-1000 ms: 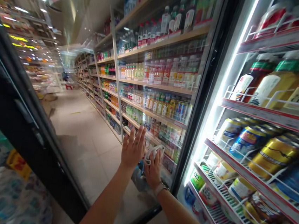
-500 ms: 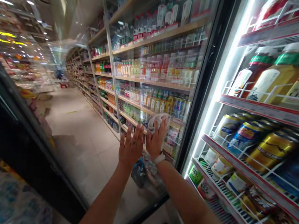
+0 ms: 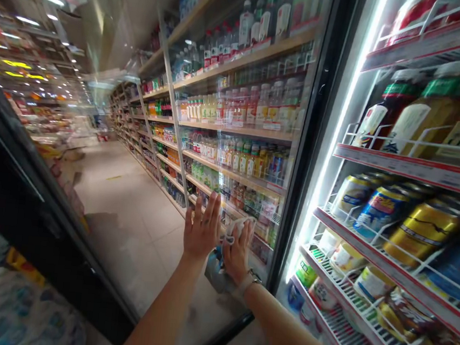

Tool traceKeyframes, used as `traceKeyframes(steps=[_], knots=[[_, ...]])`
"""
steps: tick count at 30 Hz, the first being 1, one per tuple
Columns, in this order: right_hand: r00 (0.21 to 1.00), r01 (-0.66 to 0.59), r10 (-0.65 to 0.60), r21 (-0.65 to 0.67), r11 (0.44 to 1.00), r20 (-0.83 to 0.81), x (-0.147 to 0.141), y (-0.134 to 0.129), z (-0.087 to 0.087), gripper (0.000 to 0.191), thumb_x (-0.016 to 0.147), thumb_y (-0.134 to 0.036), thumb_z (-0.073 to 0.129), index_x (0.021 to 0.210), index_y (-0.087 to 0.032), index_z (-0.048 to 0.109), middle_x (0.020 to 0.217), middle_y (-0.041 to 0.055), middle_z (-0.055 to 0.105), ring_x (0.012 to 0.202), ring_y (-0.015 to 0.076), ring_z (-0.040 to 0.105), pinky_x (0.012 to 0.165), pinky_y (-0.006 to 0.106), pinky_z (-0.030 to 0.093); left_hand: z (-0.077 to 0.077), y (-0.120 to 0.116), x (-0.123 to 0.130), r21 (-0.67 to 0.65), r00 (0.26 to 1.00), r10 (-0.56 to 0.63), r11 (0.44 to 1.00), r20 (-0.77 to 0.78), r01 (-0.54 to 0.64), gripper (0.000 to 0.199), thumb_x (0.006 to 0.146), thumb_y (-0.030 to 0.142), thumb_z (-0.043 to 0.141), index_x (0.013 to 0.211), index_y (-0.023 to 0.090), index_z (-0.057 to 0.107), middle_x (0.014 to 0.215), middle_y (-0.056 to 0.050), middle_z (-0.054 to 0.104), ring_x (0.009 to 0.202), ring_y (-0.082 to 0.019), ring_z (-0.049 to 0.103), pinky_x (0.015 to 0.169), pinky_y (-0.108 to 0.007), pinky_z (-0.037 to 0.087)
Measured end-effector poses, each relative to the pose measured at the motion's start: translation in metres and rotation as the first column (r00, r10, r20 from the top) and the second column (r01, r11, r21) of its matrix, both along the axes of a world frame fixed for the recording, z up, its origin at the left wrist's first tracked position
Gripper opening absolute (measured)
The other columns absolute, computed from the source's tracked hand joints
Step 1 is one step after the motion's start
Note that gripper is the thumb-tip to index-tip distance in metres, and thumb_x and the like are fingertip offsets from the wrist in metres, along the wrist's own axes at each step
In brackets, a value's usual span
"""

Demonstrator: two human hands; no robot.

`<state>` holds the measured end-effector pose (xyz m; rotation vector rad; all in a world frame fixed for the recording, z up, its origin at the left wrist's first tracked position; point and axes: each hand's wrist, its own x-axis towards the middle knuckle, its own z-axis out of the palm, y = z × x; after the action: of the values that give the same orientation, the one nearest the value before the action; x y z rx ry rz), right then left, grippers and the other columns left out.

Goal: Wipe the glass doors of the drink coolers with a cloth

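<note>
Along the far left, the glass door's black frame (image 3: 28, 191) runs on a slant, with blurry bottled-drink packs (image 3: 1, 302) beyond its lower edge. Next, a wide stretch of door glass (image 3: 127, 227), open room between frame and hands; floor and store shelves (image 3: 234, 132) show in it. Left hand (image 3: 201, 229): fingers up and straight, slightly spread, flat at the glass; can't tell if the palm is in full contact. Right hand (image 3: 237, 254) just beside it, fingers extended over a pale cloth (image 3: 245, 225), laid on it rather than wrapped round. Cloth is at the glass, lower right part, some pane between it and the black right edge (image 3: 315, 110). Past that: bright light strip (image 3: 340, 129), then wire fridge racks (image 3: 369, 251) with cans (image 3: 425, 232) and bottles (image 3: 442, 117), well apart from both hands.
</note>
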<state>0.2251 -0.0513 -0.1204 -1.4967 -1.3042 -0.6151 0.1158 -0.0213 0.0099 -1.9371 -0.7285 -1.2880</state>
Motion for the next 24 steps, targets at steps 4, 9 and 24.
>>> traceKeyframes(steps=[4,9,24], knots=[[1.0,0.02,-0.021,0.072,0.997,0.011,0.018,0.016,0.106,0.065,0.1,-0.03,0.037,0.159,-0.024,0.008,0.167,0.0135,-0.003,0.152,0.0356,0.001,0.115,0.068,0.022,0.0,0.003,-0.001,-0.031,1.0,-0.016,0.999,0.004,0.016,0.061,0.098,0.025,0.049,0.154,0.023,0.026,0.151,-0.005,0.043,0.15,-0.022,0.015,0.126,-0.043,0.001],[0.998,0.048,-0.051,0.167,0.985,0.019,0.035,0.027,0.171,0.062,0.101,-0.031,0.033,0.159,-0.026,0.011,0.167,0.0101,0.003,0.153,0.0312,0.004,0.118,0.066,0.016,0.002,0.003,-0.002,-0.016,1.0,-0.024,1.0,0.004,0.024,0.061,0.097,0.023,0.051,0.154,0.022,0.028,0.151,-0.005,0.042,0.15,-0.02,0.014,0.126,-0.04,0.001],[0.999,0.017,-0.018,0.021,1.0,0.029,0.01,-0.001,-0.028,0.063,0.1,-0.032,0.038,0.158,-0.029,0.014,0.164,0.0135,0.017,0.149,0.0392,0.02,0.105,0.066,0.04,0.0,0.003,-0.002,0.019,1.0,0.016,1.0,-0.005,-0.016,0.062,0.096,0.025,0.052,0.154,0.021,0.028,0.15,-0.005,0.043,0.15,-0.021,0.012,0.126,-0.04,0.0]])
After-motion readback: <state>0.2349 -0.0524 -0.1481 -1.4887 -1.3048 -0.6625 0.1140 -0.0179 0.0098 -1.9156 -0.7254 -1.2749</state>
